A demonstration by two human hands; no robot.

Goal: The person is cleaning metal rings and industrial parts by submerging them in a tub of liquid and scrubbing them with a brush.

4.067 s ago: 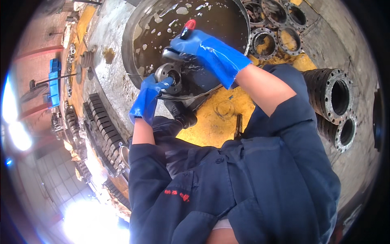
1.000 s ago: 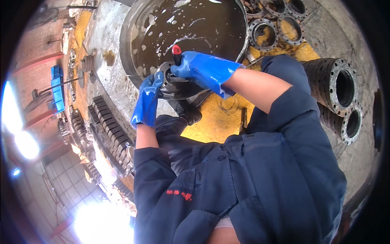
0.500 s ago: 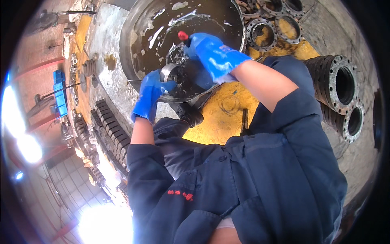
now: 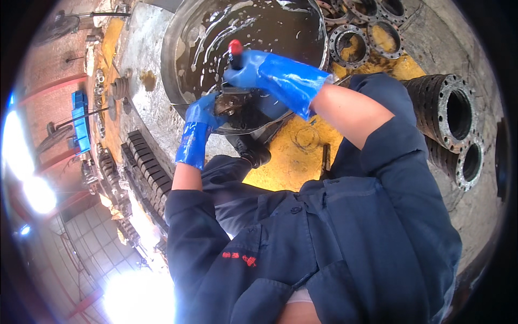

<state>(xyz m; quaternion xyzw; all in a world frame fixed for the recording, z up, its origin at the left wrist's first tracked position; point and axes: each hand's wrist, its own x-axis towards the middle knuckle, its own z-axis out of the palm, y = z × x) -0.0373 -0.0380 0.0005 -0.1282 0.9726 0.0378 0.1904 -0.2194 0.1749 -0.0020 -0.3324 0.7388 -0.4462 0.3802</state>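
Note:
My left hand (image 4: 202, 114), in a blue rubber glove, grips a metal part (image 4: 232, 103) over the near side of a round metal basin (image 4: 168, 59) of murky, foamy liquid (image 4: 280, 29). The part looks wet and brownish, and its full shape is hidden. Just above it, my right hand (image 4: 249, 70), also blue-gloved, is closed round a dark handle with a red end (image 4: 235, 47). That handle sticks up from the fist; the tool's working end is out of sight near the part, so its kind cannot be told.
Flanged metal rings (image 4: 349, 46) lie right of the basin. Two stacks of similar flanged rings (image 4: 447, 110) rest on their sides farther right. A row of dark metal blocks (image 4: 148, 167) lies at the left, with a blue bin (image 4: 80, 123) beyond. Yellow flooring (image 4: 291, 162) shows between my legs.
The metal part has turned: its shiny rounded side showed before, and a brownish face shows now. My right hand has shifted left and down, closer to the part, with the red-ended handle.

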